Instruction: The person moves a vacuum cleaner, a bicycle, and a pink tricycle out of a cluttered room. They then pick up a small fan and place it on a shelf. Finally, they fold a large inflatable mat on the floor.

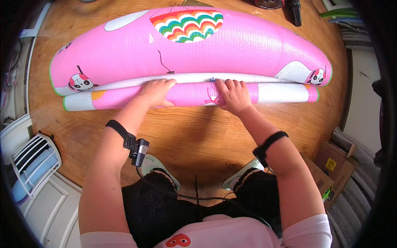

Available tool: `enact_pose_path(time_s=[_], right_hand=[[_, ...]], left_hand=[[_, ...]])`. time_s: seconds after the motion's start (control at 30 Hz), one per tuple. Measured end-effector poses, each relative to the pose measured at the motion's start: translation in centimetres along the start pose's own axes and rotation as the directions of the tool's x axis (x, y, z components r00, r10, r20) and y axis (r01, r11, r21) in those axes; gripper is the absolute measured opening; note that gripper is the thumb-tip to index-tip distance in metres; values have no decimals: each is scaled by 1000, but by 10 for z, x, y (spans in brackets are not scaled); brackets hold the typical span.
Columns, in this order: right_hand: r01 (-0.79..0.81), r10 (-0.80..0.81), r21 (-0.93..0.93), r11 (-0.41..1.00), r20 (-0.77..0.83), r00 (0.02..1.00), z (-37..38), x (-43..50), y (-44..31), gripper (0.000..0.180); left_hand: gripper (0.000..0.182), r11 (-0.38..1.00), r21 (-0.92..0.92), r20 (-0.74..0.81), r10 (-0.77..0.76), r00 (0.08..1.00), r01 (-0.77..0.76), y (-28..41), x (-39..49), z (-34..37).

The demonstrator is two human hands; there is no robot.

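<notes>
A pink foam play mat with printed pandas and a rainbow-scalloped patch lies across the wood floor, its far part bulging up in a wide curve. Its near edge is rolled into a narrow pink and white tube with green end trim. My left hand grips the roll left of its middle, fingers over the top and thumb on the near side. Right of the middle, my right hand holds the same roll, fingers curled over its far side. A strip of white underside shows between the roll and the bulge.
Wood flooring shows between the roll and my slippered feet. At lower left is a white slatted rack holding folded cloth. Cardboard boxes and a grey curtain stand at the right. A black-and-red wheeled object is at the far right.
</notes>
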State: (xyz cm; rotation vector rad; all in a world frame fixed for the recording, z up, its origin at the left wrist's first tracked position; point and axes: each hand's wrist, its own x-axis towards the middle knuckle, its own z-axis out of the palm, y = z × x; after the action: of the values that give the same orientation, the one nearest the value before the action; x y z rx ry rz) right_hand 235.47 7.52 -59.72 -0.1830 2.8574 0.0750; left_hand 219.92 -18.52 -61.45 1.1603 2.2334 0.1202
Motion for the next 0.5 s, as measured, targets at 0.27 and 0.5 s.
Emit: enact_pose_path(time_s=[0.27, 0.5], right_hand=[[-116, -36, 298, 947, 460, 887, -4, 39, 14, 59], [-119, 29, 241, 963, 345, 938, 0, 3, 1, 89]], left_hand=[[83, 975, 207, -262, 135, 956, -81, 28, -33, 17], [63, 997, -52, 45, 66, 997, -64, 6, -4, 14]])
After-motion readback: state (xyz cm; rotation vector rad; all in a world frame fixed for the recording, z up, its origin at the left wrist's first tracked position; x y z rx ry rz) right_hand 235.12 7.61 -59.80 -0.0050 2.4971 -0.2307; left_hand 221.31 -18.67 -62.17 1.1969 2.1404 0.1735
